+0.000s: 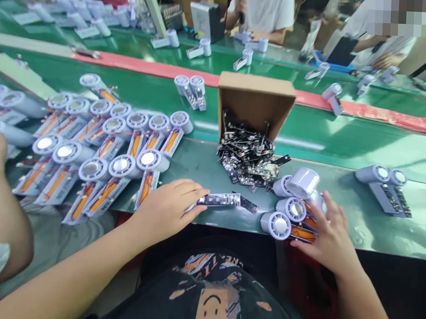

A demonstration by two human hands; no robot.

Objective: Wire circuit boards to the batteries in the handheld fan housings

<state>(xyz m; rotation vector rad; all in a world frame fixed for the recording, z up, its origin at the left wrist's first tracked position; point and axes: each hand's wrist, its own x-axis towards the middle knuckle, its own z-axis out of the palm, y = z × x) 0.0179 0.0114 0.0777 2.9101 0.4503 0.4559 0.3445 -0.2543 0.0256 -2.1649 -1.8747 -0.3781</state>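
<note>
My left hand [172, 204] is closed, pinching one end of a narrow dark circuit board [221, 200] with pale edges between thumb and fingers. What lies under the palm is hidden. Another black circuit board [248, 205] lies at the held board's far end. My right hand [328, 232] has its fingers spread over a small cluster of lilac handheld fan housings [279, 225] with orange strips in their handles. One lilac housing [304, 182] rests tilted on top of the others, close to my fingertips; they partly cover its lower end.
A cardboard box [257, 84] on its side spills a heap of circuit boards [248, 154]. Many lilac housings [123, 165] stand in rows at left, beside a co-worker's arm [6, 207]. Two with boards [384, 190] lie at right. A green conveyor [148, 91] runs beyond; people work opposite.
</note>
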